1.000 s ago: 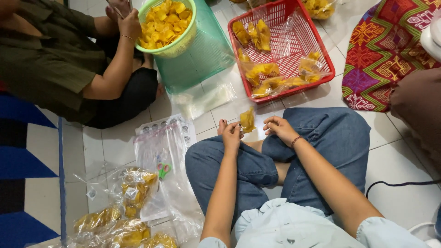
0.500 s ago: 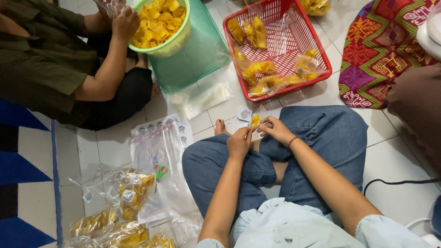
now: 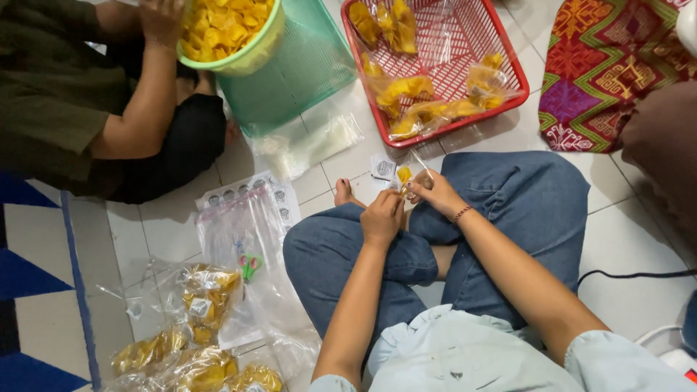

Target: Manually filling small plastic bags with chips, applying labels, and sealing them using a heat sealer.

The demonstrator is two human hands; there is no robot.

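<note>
Small clear bag (image 3: 404,176) of yellow chips sits pinched between my two hands, just above my crossed knees and close to the red basket (image 3: 508,62). My left hand (image 3: 382,216) is curled narrow, its fingertips closed on the lower edge of the bag; my right hand (image 3: 435,192) grips the bag's upper side, thumb and fingers drawn together, a beaded bracelet at the wrist. Both forearms run forward from the pale blue sleeves and converge over my jeans, the left almost straight, the right angled inward. A small square label (image 3: 382,168) lies on the tiled floor (image 3: 167,225) just beside the bag. Filled bags rest inside the red basket. To my left lie a sheet of clear bags (image 3: 239,225), green-handled scissors (image 3: 250,266) and packed bags (image 3: 203,297). Another person's hand (image 3: 161,18) reaches into a green bowl (image 3: 247,54) of chips.
</note>
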